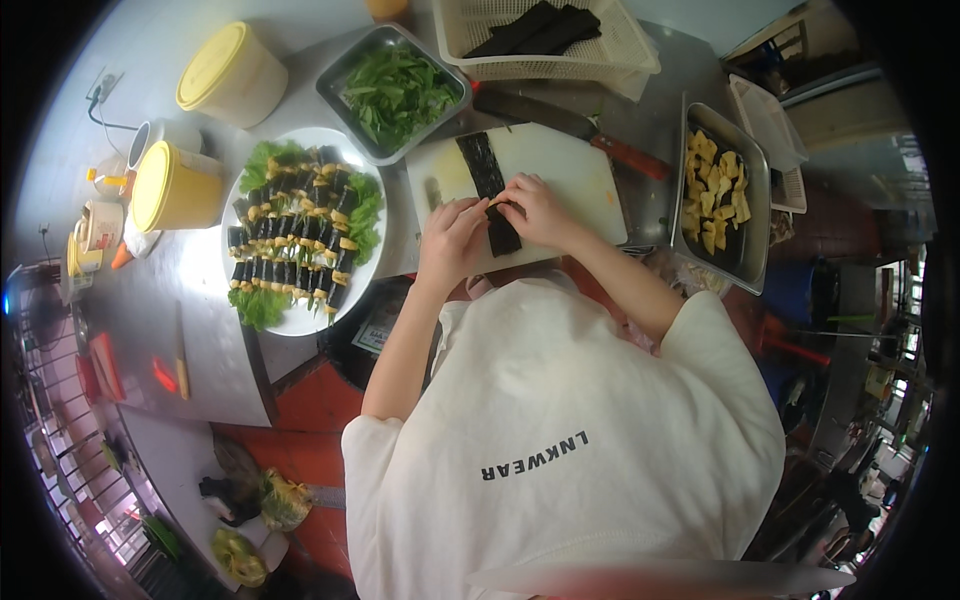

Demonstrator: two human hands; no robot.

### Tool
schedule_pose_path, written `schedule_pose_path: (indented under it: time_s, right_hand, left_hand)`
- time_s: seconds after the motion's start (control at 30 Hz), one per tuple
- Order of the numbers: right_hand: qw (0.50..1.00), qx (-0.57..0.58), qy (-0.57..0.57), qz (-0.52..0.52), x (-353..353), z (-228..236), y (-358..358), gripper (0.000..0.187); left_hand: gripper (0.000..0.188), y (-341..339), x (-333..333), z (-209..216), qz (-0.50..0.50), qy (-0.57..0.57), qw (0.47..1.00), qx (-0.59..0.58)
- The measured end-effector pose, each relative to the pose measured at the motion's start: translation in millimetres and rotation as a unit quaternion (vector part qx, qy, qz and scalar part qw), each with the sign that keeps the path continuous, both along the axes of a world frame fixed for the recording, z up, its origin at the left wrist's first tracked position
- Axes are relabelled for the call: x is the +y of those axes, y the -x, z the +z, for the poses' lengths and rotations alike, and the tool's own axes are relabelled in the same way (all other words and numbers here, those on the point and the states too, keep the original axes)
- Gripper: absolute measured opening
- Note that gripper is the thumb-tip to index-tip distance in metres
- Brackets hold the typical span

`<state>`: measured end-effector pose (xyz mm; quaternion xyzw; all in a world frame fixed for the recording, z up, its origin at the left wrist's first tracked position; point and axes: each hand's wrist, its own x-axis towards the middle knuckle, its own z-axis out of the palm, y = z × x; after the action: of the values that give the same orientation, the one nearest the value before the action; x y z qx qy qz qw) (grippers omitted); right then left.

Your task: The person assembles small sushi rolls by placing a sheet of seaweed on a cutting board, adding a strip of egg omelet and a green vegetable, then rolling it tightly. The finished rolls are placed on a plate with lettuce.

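Observation:
A dark strip of seaweed (480, 165) lies lengthwise on the white cutting board (575, 180). Over its lower part both hands meet, fingertips pinched close together. Between them shows a thin orange strip (497, 201), perhaps carrot. My left hand (452, 232) grips its left end, and my right hand (538, 210) has the other end. The fingers partly cover the strip and the seaweed beneath. To the left, a big white plate (300, 325) carries rows of small dark seaweed rolls (293, 235) with yellowish pieces, edged with green lettuce leaves.
A cleaver (625, 155) with a wooden handle lies along the board's far edge. Around it stand a metal tray of green leaves (395, 92), a white basket (500, 65) with seaweed sheets, and a metal tray (755, 225) of yellow pieces. Yellow-lidded tubs (180, 190) stand far left.

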<state>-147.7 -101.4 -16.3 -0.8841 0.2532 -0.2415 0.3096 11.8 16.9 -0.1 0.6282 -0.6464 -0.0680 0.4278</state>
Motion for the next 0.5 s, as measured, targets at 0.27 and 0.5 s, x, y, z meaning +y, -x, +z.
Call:
schedule_pose_path:
  time_s: [0.27, 0.5]
  right_hand:
    - [0.989, -0.114, -0.094, 0.000, 3.0, 11.3, 1.7, 0.020]
    - [0.997, -0.059, 0.053, 0.018, 0.8, -1.4, 6.8, 0.023]
  left_hand:
    - [0.017, -7.7, -27.0, -8.9, -0.041, -0.035, 0.998, 0.019]
    - [0.026, -14.2, -31.0, -7.3, -0.024, -0.045, 0.998, -0.034]
